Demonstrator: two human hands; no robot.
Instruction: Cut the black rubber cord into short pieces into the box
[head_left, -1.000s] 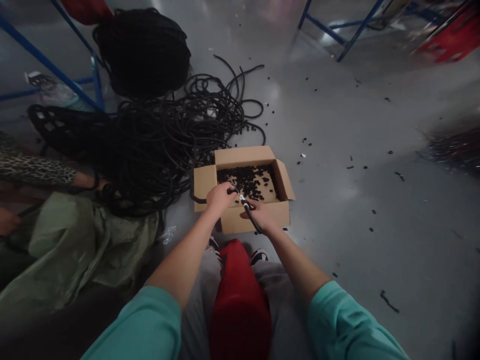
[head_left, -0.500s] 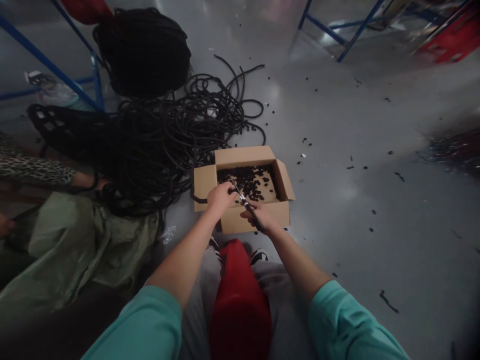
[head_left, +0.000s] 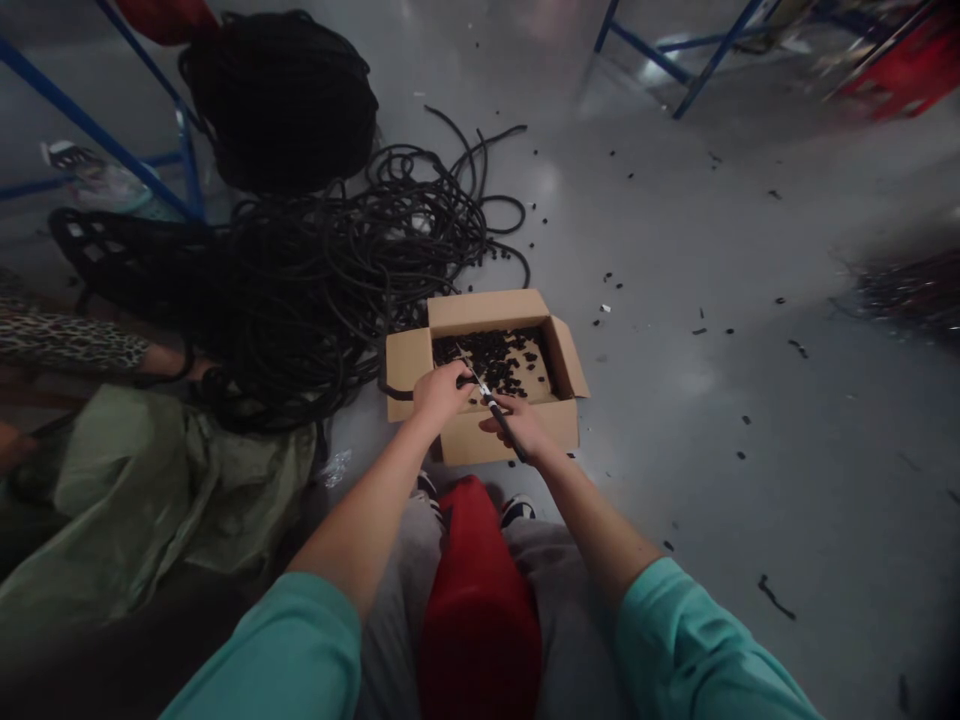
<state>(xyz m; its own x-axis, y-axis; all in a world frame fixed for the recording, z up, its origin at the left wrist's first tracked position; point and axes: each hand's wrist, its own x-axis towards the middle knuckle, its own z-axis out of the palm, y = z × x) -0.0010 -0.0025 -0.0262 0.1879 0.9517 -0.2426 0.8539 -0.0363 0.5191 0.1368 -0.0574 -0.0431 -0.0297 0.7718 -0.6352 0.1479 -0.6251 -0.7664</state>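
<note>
My left hand (head_left: 441, 392) is closed around a black cord (head_left: 395, 392), whose end pokes out past the fingertips over the box. In my right hand (head_left: 519, 425) are scissors (head_left: 496, 408) with black handles; their blades lie at the cord's end, beside my left fingertips. Whether the blades touch the cord is too small to tell. Beneath both hands stands an open cardboard box (head_left: 484, 308) with its flaps folded out. Many short black cut pieces (head_left: 495, 350) lie on its bottom, mostly toward the left and back.
A tangled heap of black cord (head_left: 337, 260) spreads left of the box, with a big black coil (head_left: 281, 105) behind it. Another person's arm (head_left: 161, 360) reaches in at left above a green sheet (head_left: 172, 480). Blue metal legs (head_left: 712, 70) stand farther back. Black scraps dot the floor.
The scissor blades have moved slightly at the cord's end. Both hands stay nearly in place over the box, and the whole view has shifted a little.
</note>
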